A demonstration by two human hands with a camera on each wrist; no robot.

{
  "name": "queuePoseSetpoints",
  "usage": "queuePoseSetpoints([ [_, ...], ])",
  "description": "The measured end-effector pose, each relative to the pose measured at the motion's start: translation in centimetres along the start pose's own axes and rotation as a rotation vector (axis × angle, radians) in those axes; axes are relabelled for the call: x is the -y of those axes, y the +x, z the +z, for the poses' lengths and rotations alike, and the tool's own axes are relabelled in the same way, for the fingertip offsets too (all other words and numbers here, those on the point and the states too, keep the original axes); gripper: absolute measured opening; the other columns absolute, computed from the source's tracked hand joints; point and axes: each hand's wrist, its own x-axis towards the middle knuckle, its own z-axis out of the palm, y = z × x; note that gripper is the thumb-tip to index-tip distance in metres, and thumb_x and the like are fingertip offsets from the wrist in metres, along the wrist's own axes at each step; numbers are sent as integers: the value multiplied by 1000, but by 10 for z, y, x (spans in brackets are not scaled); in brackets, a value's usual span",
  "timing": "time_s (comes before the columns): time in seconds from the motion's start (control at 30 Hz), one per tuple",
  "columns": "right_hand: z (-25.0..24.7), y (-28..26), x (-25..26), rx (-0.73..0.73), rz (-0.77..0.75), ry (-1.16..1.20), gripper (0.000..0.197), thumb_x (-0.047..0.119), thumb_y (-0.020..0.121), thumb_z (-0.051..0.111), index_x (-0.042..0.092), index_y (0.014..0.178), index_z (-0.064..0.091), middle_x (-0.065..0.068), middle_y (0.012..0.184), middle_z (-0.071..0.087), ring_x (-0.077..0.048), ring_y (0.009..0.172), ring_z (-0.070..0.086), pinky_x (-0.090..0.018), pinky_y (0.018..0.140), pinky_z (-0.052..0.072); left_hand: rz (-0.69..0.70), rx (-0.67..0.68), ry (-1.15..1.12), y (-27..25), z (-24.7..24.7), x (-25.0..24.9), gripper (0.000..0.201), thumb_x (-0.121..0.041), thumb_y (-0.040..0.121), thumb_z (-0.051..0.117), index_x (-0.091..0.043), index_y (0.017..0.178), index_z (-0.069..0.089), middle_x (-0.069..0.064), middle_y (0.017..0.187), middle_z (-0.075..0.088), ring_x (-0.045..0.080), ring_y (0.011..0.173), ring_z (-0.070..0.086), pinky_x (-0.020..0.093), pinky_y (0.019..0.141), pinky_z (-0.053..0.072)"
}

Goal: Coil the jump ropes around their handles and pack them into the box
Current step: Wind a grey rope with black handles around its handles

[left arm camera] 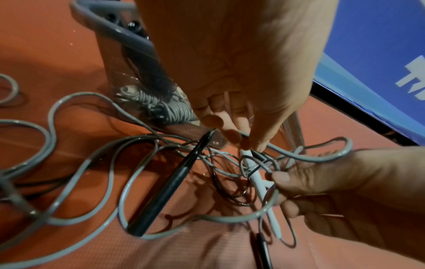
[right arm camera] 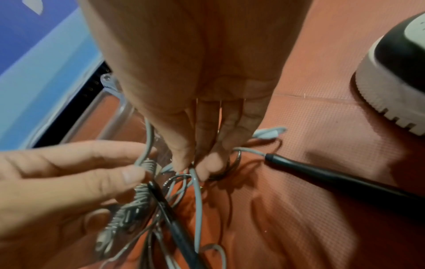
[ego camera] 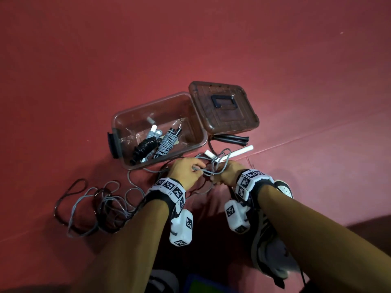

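A tangle of grey rope (ego camera: 213, 163) and thin black rope lies on the red floor just in front of the clear brown box (ego camera: 191, 144). My left hand (ego camera: 195, 168) pinches a grey strand (left arm camera: 299, 156) between thumb and fingertips (left arm camera: 247, 142). My right hand (ego camera: 218, 176) pinches another grey strand (right arm camera: 197, 191) at its fingertips (right arm camera: 208, 168). A white handle (ego camera: 239, 151) and a black handle (ego camera: 230, 138) lie beside the box, their ropes caught in the tangle. Inside the box lie a black coiled rope (ego camera: 146, 148) and two grey coiled ropes (ego camera: 167, 142).
The box lid (ego camera: 224, 106) hangs open to the right. More loose grey and black rope (ego camera: 95, 208) sprawls on the floor to the left. My shoe (ego camera: 273, 240) sits under my right forearm. A blue panel (left arm camera: 379, 63) stands behind the box.
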Motion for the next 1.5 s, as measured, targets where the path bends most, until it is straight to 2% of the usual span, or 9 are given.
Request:
queuePoseSetpoints([
  [0.17,0,-16,13,53,-6,169,27,-5,80,77,14,62,71,-7,64,70,-18,58,66,-33,67,59,21,53,81,-12,-7,-4,20,-13,86,73,-23,102,81,-1,97,77,10,84,64,16,79,44],
  [0.3,-8,-36,27,21,-13,178,31,-6,81,75,15,59,69,-3,52,66,-12,44,62,-20,44,48,17,26,70,-24,-17,-10,11,-17,84,77,-23,93,81,-5,74,68,13,71,61,27,82,54],
  [0.4,-17,-44,33,-41,-11,53,12,9,84,70,11,73,75,-3,59,70,-14,51,63,-23,52,50,43,19,73,-33,-30,-16,10,-18,86,78,-20,96,81,-1,76,69,11,70,58,21,76,48],
  [0.57,-35,-55,37,-74,-9,-24,28,1,89,52,16,72,67,-13,77,74,-26,67,65,-22,45,43,56,-51,-4,-46,-53,-23,11,-14,87,77,-19,96,80,-11,72,62,8,72,56,16,70,39],
  [0.73,-41,-71,51,-131,-29,-42,33,3,84,66,15,114,62,-13,78,72,-29,69,71,-26,50,47,94,-46,-66,-63,-72,-30,11,-15,89,75,-15,99,79,-3,81,69,7,72,57,15,71,43],
  [0.93,-29,-91,73,0,-242,-215,30,-4,83,63,19,99,74,-7,90,70,-16,69,60,-18,56,47,143,-72,-124,-85,-99,-44,9,-15,90,75,-20,97,77,5,100,76,15,89,67,17,82,47],
  [1.07,-23,-107,86,29,-321,-188,17,4,88,69,20,86,75,-2,72,66,-13,63,56,-17,59,49,163,-98,-149,-96,-115,-50,12,-17,90,75,-29,90,74,-4,97,75,15,95,67,28,94,47],
  [1.27,-28,-119,114,-190,-386,-309,10,21,86,72,27,81,66,9,79,67,-14,77,62,-21,72,44,152,-139,-132,-103,-128,-45,8,-24,88,78,-31,91,77,-19,86,70,5,85,64,26,93,47],
  [1.5,-30,-134,146,-44,-470,-410,9,19,83,76,22,76,74,13,68,67,-3,69,61,-19,71,46,170,-174,-167,-112,-140,-45,8,-23,90,76,-20,97,79,-4,73,71,7,64,62,21,74,47],
])
